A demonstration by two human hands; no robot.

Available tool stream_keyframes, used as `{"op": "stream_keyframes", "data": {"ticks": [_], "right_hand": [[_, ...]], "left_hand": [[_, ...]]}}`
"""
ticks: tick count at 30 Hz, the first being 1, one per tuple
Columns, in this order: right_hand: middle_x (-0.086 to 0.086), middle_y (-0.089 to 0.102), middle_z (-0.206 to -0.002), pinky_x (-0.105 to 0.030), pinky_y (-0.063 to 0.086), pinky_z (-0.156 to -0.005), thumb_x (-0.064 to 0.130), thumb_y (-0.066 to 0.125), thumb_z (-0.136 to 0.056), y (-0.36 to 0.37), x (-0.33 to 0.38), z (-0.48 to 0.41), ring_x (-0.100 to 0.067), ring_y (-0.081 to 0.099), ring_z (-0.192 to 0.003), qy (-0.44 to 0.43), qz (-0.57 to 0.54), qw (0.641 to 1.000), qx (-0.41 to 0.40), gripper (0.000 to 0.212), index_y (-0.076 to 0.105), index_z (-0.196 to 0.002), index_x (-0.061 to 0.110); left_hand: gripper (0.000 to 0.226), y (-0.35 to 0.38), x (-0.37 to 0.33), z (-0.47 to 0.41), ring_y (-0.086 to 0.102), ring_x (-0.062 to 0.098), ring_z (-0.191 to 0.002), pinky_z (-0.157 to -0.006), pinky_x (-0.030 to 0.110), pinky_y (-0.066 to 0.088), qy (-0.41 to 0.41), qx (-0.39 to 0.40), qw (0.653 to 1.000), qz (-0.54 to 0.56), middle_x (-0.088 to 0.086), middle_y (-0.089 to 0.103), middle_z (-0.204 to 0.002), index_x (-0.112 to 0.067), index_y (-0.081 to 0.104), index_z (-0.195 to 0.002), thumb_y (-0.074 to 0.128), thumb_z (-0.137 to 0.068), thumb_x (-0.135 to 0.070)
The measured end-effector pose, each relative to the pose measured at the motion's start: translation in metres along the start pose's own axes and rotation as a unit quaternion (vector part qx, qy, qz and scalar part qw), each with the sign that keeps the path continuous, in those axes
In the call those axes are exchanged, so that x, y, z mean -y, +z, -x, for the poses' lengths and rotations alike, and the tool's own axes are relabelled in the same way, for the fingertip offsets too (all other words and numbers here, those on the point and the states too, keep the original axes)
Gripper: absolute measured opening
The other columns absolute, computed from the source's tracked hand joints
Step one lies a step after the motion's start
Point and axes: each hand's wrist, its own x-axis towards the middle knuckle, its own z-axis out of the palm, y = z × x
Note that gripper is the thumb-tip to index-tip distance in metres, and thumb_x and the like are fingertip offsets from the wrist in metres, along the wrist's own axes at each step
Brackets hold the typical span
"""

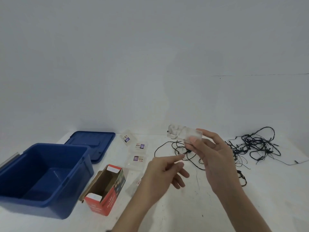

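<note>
1. Both hands are raised over the white table (184, 208), close together but not touching. The left hand (164, 169) sits lower and nearer the person, and the right hand (215, 158) is higher and farther out.
2. The left hand holds nothing. Its forefinger and thumb are stretched out with a gap between them, and the other fingers are loosely bent. The forefinger tip reaches the black wire (160, 147); whether it touches cannot be told.
3. The right hand pinches one end of the clear case (182, 135) between thumb and fingertips.
4. The case's long axis runs roughly left to right. Its free end juts leftward, above and just beyond the left forefinger, and the wire hangs from it to the table. By this reading, the left hand is the nearer one for taking up the wire.
5. To the left lie an open cardboard box (107, 191), a blue bin (50, 210) and small clear packets (138, 159).
6. Farther off are the bin's lid (93, 143) and, at far right, a tangled wire heap (255, 144).
</note>
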Motion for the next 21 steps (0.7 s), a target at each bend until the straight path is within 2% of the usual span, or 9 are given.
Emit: {"op": "stream_keyframes", "data": {"ticks": [3, 7, 8, 10, 12, 15, 17, 18, 21], "right_hand": [[-0.018, 0.072, -0.085, -0.020, 0.054, -0.074, 0.001, 0.069, -0.077, -0.001, -0.002, -0.002, -0.024, 0.069, -0.075, -0.046, 0.069, 0.996, -0.026, 0.029, 0.062, -0.104, 0.009], [-0.008, 0.074, -0.077, -0.025, 0.054, -0.073, 0.002, 0.072, -0.075, -0.006, -0.009, -0.006, -0.025, 0.068, -0.075, -0.097, 0.148, 0.984, -0.035, 0.028, 0.065, -0.098, 0.017], [-0.007, 0.074, -0.077, -0.025, 0.053, -0.073, 0.003, 0.073, -0.075, -0.007, -0.010, -0.006, -0.024, 0.068, -0.074, -0.098, 0.159, 0.982, -0.031, 0.029, 0.065, -0.097, 0.019], [-0.006, 0.074, -0.077, -0.019, 0.052, -0.067, 0.001, 0.074, -0.074, -0.010, -0.011, -0.005, -0.020, 0.066, -0.072, -0.088, 0.172, 0.981, -0.008, 0.030, 0.066, -0.096, 0.020], [-0.008, 0.073, -0.078, -0.015, 0.050, -0.064, -0.001, 0.073, -0.073, -0.011, -0.011, -0.004, -0.017, 0.065, -0.071, -0.065, 0.179, 0.981, 0.033, 0.030, 0.067, -0.096, 0.017], [-0.010, 0.071, -0.076, -0.017, 0.051, -0.068, -0.002, 0.075, -0.071, -0.014, -0.009, 0.000, -0.020, 0.063, -0.073, -0.030, 0.188, 0.976, 0.102, 0.031, 0.069, -0.097, 0.014], [-0.014, 0.069, -0.075, -0.023, 0.053, -0.073, -0.001, 0.079, -0.067, -0.014, -0.008, 0.003, -0.022, 0.062, -0.075, -0.008, 0.173, 0.973, 0.154, 0.034, 0.070, -0.096, 0.014], [-0.014, 0.070, -0.076, -0.028, 0.054, -0.077, 0.000, 0.080, -0.064, -0.015, -0.008, 0.004, -0.023, 0.063, -0.077, 0.004, 0.160, 0.971, 0.178, 0.037, 0.071, -0.096, 0.015], [-0.016, 0.072, -0.086, -0.035, 0.055, -0.080, 0.001, 0.081, -0.062, -0.018, -0.008, 0.003, -0.026, 0.066, -0.081, 0.036, 0.123, 0.966, 0.227, 0.038, 0.071, -0.096, 0.017]], "left_hand": [[0.032, 0.006, 0.001, 0.007, 0.059, 0.010, -0.052, -0.058, 0.017, 0.048, 0.041, -0.011, 0.980, -0.194, -0.005, 0.069, -0.076, -0.020, 0.058, -0.125, 0.045, -0.096, -0.014], [0.043, 0.004, -0.014, 0.019, 0.062, 0.016, -0.077, -0.080, 0.032, 0.050, 0.137, -0.059, 0.883, -0.445, -0.007, 0.069, -0.094, -0.027, 0.062, -0.113, 0.025, -0.093, -0.037], [0.045, 0.003, -0.017, 0.019, 0.064, 0.018, -0.078, -0.075, 0.036, 0.052, 0.168, -0.081, 0.855, -0.484, -0.006, 0.069, -0.090, -0.025, 0.065, -0.104, 0.025, -0.090, -0.039], [0.037, -0.004, -0.024, 0.016, 0.062, 0.015, -0.058, -0.051, 0.032, 0.053, 0.247, -0.107, 0.808, -0.524, -0.008, 0.064, -0.068, -0.023, 0.068, -0.081, 0.034, -0.087, -0.037], [0.032, -0.012, -0.029, 0.010, 0.057, 0.016, -0.048, -0.039, 0.030, 0.047, 0.315, -0.119, 0.783, -0.523, -0.008, 0.058, -0.061, -0.022, 0.067, -0.071, 0.039, -0.085, -0.032], [0.038, -0.024, -0.045, -0.004, 0.057, 0.017, -0.062, -0.051, 0.037, 0.049, 0.308, -0.098, 0.799, -0.507, -0.005, 0.059, -0.071, -0.022, 0.067, -0.081, 0.034, -0.088, -0.040], [0.032, -0.031, -0.050, -0.015, 0.052, 0.008, -0.068, -0.064, 0.032, 0.047, 0.287, -0.087, 0.815, -0.496, -0.009, 0.062, -0.080, -0.028, 0.069, -0.088, 0.042, -0.092, -0.044], [0.024, -0.035, -0.051, -0.021, 0.048, 0.004, -0.067, -0.066, 0.025, 0.045, 0.273, -0.071, 0.836, -0.470, -0.012, 0.062, -0.081, -0.030, 0.071, -0.089, 0.049, -0.091, -0.041], [0.007, -0.046, -0.051, -0.032, 0.050, -0.001, -0.062, -0.058, 0.008, 0.038, 0.185, 0.001, 0.938, -0.292, -0.017, 0.067, -0.073, -0.028, 0.075, -0.081, 0.067, -0.083, -0.028]]}}
